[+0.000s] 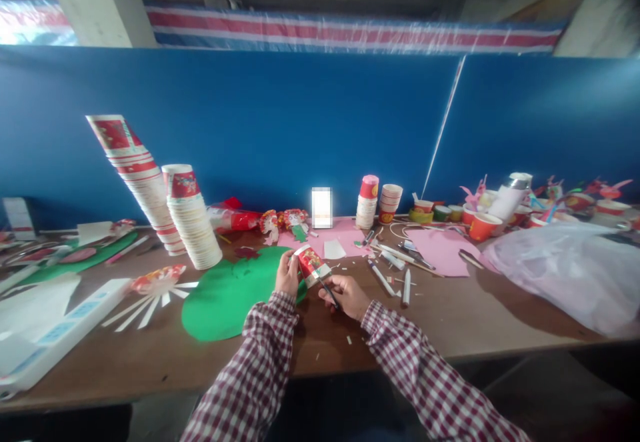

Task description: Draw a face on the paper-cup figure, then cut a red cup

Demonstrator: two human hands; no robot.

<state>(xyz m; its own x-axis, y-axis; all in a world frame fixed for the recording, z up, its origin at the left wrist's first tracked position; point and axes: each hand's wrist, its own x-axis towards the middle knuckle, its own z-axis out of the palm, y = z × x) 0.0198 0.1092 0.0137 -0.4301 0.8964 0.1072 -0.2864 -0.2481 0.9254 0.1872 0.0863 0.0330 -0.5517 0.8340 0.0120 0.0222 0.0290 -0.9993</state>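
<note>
My left hand (287, 274) is closed round the left side of a red and white paper cup (311, 263), which is tilted above the table. In my right hand (349, 295) is a dark-handled cutting tool, seemingly scissors (329, 291), with its tip at the cup's lower right edge. My fingers hide most of the tool. Beneath and left of my left hand lies a green paper shape (235, 302). Further left rests a cup cut into spread white strips (156, 289).
Tall cup stacks (193, 222) stand at the back left, with shorter stacks (367, 205) behind my hands. Several pens (383, 279) and paper scraps lie to the right, near pink paper (440, 252). A plastic bag (570, 272) covers the right side. A blue partition (300, 115) rises behind.
</note>
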